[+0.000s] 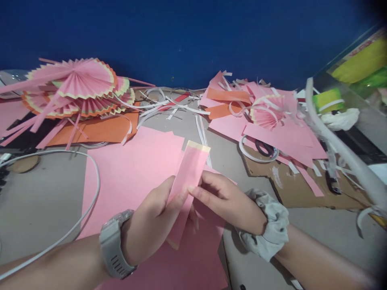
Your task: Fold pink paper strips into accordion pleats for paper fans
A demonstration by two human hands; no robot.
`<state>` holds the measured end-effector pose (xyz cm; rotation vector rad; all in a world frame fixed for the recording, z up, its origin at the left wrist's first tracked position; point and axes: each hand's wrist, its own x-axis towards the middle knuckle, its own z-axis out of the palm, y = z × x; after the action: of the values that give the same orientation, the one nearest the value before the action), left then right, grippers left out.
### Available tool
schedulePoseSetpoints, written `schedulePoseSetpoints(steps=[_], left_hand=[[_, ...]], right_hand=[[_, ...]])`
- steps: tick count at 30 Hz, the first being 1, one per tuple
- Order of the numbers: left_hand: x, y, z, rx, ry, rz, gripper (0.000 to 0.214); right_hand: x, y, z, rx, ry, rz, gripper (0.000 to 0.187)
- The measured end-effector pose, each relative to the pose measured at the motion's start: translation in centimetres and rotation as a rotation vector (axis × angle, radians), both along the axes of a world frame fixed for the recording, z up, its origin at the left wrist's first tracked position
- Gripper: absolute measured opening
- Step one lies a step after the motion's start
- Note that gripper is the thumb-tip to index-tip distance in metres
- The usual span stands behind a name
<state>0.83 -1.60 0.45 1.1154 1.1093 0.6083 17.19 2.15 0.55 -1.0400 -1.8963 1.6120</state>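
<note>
The left hand (157,225) and right hand (225,199) both pinch a narrow folded pink paper strip with a yellow edge (189,177), held between them above a large flat pink paper sheet (130,173). Beyond the left hand lie pleated pink paper fans (75,86).

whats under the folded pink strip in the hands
A large pink sheet lies flat on the grey table beneath the folded pink strip. The sheet's middle is covered by both hands.

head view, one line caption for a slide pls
Both hands, left and right, hold a folded pink strip over pink sheets, paper fans behind.
</note>
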Motion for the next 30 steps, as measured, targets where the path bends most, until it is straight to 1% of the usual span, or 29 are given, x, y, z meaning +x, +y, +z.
schedulePoseSetpoints(steps=[3, 5, 8, 10, 15, 19, 25, 27, 30], left_hand=[[0.05, -0.09, -0.13, 0.03, 0.031, 0.0, 0.028], [0.05, -0.07, -0.21, 0.045, 0.029, 0.007, 0.031], [-0.07, -0.04, -0.35, -0.025, 0.009, -0.002, 0.035], [-0.2, -0.12, -0.46, -0.05, 0.009, -0.039, 0.036], [-0.41, -0.41, -0.66, 0.097, 0.076, -0.118, 0.03], [-0.44, -0.43, -0.85, 0.135, 0.102, -0.123, 0.027], [-0.53, -0.54, -0.95, 0.113, 0.101, -0.155, 0.026], [-0.52, -0.55, -0.76, 0.094, 0.07, -0.15, 0.026], [-0.51, -0.55, -0.37, 0.087, -0.03, -0.115, 0.028]], right_hand=[[0.11, 0.05, -0.07, 0.038, -0.082, -0.047, 0.023], [0.19, 0.01, -0.05, 0.024, -0.072, -0.018, 0.025], [0.3, 0.0, 0.06, 0.002, -0.036, 0.05, 0.026], [0.33, 0.06, 0.14, 0.012, -0.023, 0.079, 0.025], [0.24, 0.24, 0.17, 0.046, 0.0, 0.131, 0.022], [0.1, 0.15, 0.06, 0.045, 0.005, 0.123, 0.019], [0.06, -0.12, 0.13, 0.026, -0.035, 0.087, 0.021], [0.12, -0.14, 0.09, 0.019, -0.028, 0.079, 0.023], [0.24, -0.06, -0.07, 0.034, 0.017, 0.075, 0.023]])
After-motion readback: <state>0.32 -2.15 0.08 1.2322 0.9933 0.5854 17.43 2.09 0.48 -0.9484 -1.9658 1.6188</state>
